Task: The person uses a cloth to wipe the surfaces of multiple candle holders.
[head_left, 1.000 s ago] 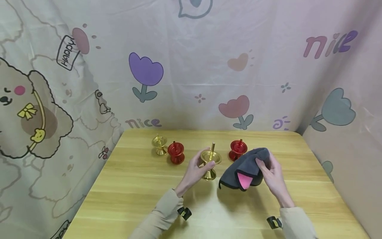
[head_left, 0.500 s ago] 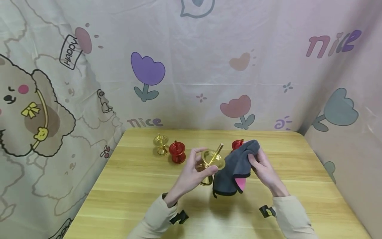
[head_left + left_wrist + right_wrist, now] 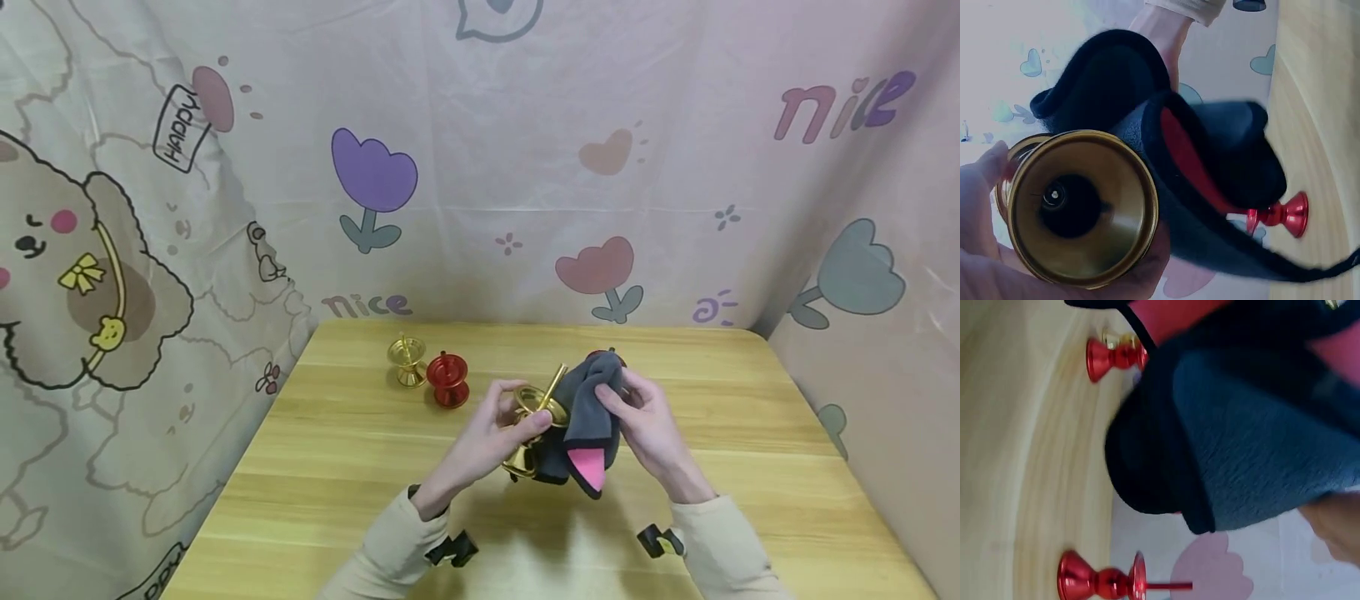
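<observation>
The left hand (image 3: 491, 429) grips a gold holder (image 3: 534, 417), lifted off the table (image 3: 315, 467) and tilted right, fingers curled round its stem. The right hand (image 3: 645, 421) pinches a grey cloth (image 3: 588, 408) pressed against the holder's right side. Far left stand 1 gold candlestick (image 3: 407, 361) and 1 red candlestick (image 3: 448, 379), just beside each other.

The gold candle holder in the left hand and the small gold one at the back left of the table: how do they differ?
The held gold holder is tilted, lifted off the table, gripped by the left hand and touched by the grey cloth. The small gold holder stands upright, untouched, beside a red holder. Both are shiny gold with a central pin.
</observation>
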### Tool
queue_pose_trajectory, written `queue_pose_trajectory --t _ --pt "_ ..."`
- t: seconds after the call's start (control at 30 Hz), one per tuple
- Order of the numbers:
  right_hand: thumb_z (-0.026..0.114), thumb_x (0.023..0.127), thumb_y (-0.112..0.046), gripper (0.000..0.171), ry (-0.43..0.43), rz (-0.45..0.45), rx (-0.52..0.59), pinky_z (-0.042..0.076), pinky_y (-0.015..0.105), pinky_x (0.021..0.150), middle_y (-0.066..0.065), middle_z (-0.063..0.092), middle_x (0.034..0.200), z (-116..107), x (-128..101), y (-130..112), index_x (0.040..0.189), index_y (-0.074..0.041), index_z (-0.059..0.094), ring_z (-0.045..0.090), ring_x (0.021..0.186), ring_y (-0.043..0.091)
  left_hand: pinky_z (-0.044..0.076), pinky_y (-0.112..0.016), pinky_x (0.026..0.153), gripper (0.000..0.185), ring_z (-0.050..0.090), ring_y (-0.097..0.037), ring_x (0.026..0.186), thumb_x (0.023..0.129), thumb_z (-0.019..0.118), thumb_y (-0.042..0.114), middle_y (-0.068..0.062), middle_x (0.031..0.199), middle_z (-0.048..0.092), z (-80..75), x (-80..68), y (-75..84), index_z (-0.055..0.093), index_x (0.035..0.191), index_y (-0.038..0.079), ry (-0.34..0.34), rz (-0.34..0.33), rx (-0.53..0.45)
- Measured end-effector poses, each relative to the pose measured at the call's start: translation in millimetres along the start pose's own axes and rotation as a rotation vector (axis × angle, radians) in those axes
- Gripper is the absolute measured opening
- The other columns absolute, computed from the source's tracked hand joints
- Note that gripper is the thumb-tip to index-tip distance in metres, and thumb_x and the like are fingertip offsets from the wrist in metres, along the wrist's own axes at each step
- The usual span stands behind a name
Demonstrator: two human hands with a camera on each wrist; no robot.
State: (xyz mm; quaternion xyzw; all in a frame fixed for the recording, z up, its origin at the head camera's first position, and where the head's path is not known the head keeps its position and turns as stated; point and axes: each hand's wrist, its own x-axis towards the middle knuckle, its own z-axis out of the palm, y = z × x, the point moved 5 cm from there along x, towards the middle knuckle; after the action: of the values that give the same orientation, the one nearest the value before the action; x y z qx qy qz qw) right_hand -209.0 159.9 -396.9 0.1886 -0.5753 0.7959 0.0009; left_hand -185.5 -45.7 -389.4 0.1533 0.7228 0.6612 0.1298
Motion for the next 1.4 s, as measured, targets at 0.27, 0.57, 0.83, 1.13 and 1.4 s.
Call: queue_pose_trajectory --t 0.27,0.57,0.83,1.13,1.4 --pt "0.051 0.100 0.008 0.035 0.072 -0.108 0.130 0.058 0.020 0.089 -0.003 0.065 0.119 19.8 -7.5 4.0 0.127 -0.011 0.062 0.063 0.108 0.007 0.059 -0.031 0.084 0.068 0.065 -0.023 0.107 0.092 0.073 0.040 -0.019 0.125 0.067 4.7 0.6 1.6 0.038 0.141 0.008 0.062 0.027 0.009" --pt "0.063 0.091 0.009 0.027 -0.183 -0.066 -0.220 0.053 0.020 0.093 -0.007 0.065 0.121 24.5 -8.0 0.0 0.106 -0.011 0.074 0.060 0.113 0.005 0.058 -0.025 0.078 0.064 0.064 -0.015 0.094 0.089 0.079 0.030 -0.015 0.122 0.070 11.8 -5.5 5.7 0.044 0.138 0.011 0.093 0.141 0.075" --pt "0.075 0.081 0.009 0.018 -0.264 -0.044 -0.316 0.039 0.022 0.103 -0.002 0.052 0.116 26.9 -6.2 -5.7 0.099 0.006 0.073 0.050 0.115 0.011 0.058 -0.023 0.072 0.065 0.065 -0.007 0.087 0.083 0.084 0.019 -0.013 0.119 0.073 18.9 -9.6 11.7 0.046 0.134 0.006 0.061 0.290 0.227" --pt "0.068 0.086 0.012 0.029 -0.271 -0.062 -0.067 0.041 0.023 0.103 -0.002 0.050 0.114 31.2 -9.2 1.2 0.103 -0.011 0.076 0.046 0.117 0.012 0.056 -0.022 0.081 0.070 0.068 -0.010 0.097 0.080 0.087 0.021 -0.008 0.119 0.073 24.6 -10.9 14.9 0.046 0.135 0.006 0.053 0.278 0.294" --pt "0.057 0.091 0.013 0.034 -0.249 -0.102 0.106 0.040 0.023 0.097 -0.001 0.048 0.117 28.0 -11.1 -1.2 0.106 -0.011 0.076 0.042 0.116 0.014 0.055 -0.023 0.079 0.066 0.065 -0.009 0.093 0.083 0.085 0.023 -0.005 0.121 0.073 24.0 -12.6 12.3 0.046 0.135 0.011 0.023 0.233 0.255"
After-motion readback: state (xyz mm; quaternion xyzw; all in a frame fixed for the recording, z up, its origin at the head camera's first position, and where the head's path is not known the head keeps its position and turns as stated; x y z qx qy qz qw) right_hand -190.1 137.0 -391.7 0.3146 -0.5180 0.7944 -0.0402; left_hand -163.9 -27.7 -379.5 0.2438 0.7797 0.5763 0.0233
